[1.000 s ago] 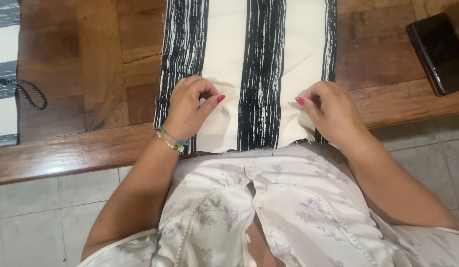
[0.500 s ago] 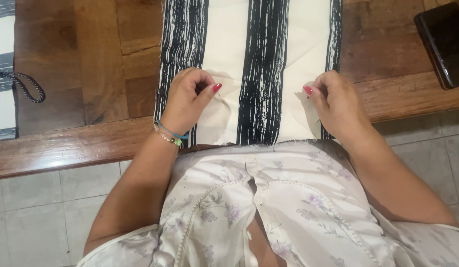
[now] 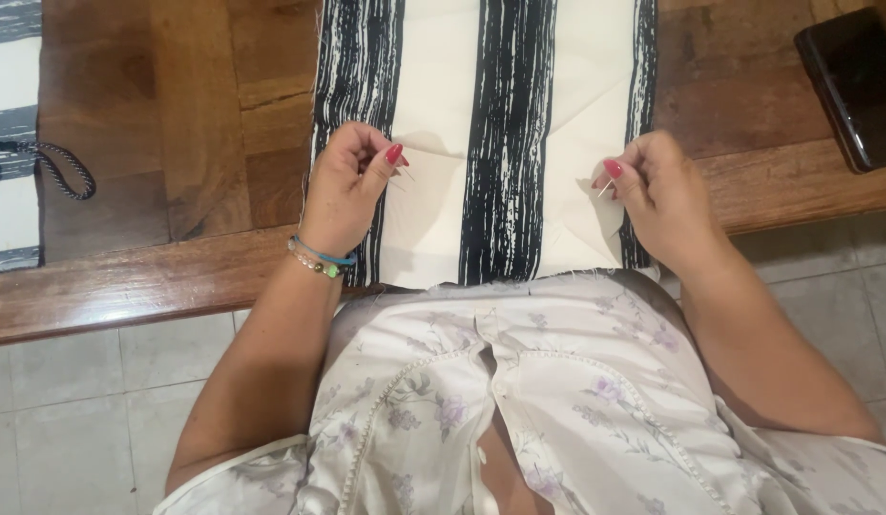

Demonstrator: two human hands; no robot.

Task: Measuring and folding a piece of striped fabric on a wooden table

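A piece of cream fabric with black brush-like stripes (image 3: 490,114) lies flat on a wooden table (image 3: 185,143), its near edge at the table's front. My left hand (image 3: 347,186) rests on the fabric's left side, fingers pinched together on the cloth. My right hand (image 3: 657,195) is at the fabric's right edge, thumb and forefinger pinched on a thin pin or needle (image 3: 605,189) that points toward the cloth. Both hands have red nails; the left wrist carries bracelets.
A dark phone (image 3: 853,86) lies at the table's far right. At the left edge sits another striped cloth (image 3: 9,124) with a dark cord loop (image 3: 66,167). Pale floor tiles (image 3: 71,420) show below the table edge.
The view has shifted so the fabric sits lower. Both hands have slid outward and up the cloth, and the right hand's pinch now shows a thin pin.
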